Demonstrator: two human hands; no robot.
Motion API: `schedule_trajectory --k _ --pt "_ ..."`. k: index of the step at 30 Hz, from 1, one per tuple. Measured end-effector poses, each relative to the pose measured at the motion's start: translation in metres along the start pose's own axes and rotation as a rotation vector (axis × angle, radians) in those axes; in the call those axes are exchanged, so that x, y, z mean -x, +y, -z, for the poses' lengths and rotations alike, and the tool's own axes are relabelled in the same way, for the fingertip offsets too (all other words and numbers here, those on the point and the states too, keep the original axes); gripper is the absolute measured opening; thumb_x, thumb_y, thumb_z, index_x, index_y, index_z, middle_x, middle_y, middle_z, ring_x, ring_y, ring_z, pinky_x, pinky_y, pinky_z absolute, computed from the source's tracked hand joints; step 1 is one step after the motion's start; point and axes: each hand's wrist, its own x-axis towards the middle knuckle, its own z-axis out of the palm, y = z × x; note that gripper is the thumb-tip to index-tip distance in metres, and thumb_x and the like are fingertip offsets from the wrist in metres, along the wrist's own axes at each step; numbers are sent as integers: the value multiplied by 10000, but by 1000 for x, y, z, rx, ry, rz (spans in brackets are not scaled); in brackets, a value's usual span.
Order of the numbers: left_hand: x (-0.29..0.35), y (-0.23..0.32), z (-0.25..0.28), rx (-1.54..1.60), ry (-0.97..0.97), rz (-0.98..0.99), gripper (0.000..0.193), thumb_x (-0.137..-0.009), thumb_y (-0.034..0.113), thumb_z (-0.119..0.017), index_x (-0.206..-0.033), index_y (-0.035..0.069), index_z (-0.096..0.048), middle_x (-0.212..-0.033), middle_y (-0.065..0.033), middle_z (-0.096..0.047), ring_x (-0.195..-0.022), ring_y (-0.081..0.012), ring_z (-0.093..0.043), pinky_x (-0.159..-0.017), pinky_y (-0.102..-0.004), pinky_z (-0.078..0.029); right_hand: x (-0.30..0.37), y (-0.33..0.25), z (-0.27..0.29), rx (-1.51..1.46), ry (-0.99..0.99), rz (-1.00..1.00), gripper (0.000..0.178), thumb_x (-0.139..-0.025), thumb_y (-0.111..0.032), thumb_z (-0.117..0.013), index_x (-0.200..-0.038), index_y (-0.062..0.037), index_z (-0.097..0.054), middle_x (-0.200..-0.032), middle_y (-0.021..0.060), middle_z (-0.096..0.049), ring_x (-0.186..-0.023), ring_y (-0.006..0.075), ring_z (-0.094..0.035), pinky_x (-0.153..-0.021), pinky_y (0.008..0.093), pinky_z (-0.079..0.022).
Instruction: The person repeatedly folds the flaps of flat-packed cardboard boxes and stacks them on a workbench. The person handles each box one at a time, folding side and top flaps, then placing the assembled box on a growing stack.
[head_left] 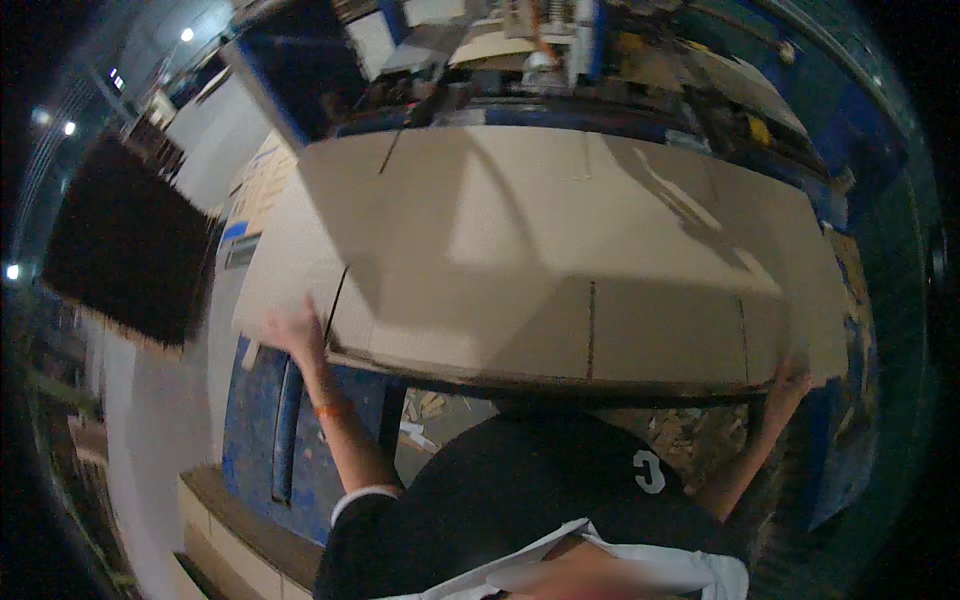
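A wide, flat brown cardboard sheet (520, 230) with dark slots and crease lines lies across the machine before me. It may be the top of a thin stack, as its near edge looks thick. My left hand (297, 332) rests on the sheet close to its near left corner, fingers spread and slightly blurred, beside a slot. At the near right corner my right hand (792, 380) grips the edge; some of its fingers are hidden or smeared. Both forearms reach in from below, an orange band (335, 409) round the left wrist.
Blue machine frame (290, 430) stands under and behind the cardboard. Scraps (430, 405) litter the floor below. Left stands a dark upright stack (130, 240); more cardboard (230, 540) lies at lower left. Machine parts (540, 70) rise beyond the far edge.
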Motion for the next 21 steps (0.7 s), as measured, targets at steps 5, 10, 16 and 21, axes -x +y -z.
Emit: schedule_trajectory --k 5,10,16,21 --pt "2 37 9 205 -51 22 803 -745 370 -665 -1324 -59 -309 -1299 -255 -413 -1204 -353 -406 -996 -414 -314 -2 27 -34 178 -124 -36 579 -889 -388 -490 -1314 -13 -370 -1299 241 -381 -1195 458 -340 -1006 510 -284" --pt "6 51 25 910 304 111 533 -839 137 -547 -1302 -47 -357 -1288 -212 -431 -1177 -285 -432 -999 -364 -309 -29 -7 -12 84 130 -80 633 -886 -423 -484 -1364 -52 -299 -1320 241 -360 -1179 464 -358 -974 525 -312" --pt "-22 30 16 1317 545 435 423 -868 169 -496 -1234 -25 -412 -1198 -156 -458 -1151 -272 -422 -986 -391 -307 -87 -84 41 -1229 325 -428 418 -881 -243 -513 -1212 3 -448 -1208 141 -498 -1008 263 -511 -893 373 -388" --pt "-47 7 25 1764 -148 596 505 -857 376 -532 -1182 -2 -454 -1175 -145 -480 -1148 -272 -427 -973 -429 -322 -106 -94 100 -1405 67 -244 437 -825 -67 -553 -1237 11 -428 -1180 111 -508 -1038 225 -500 -891 329 -393"
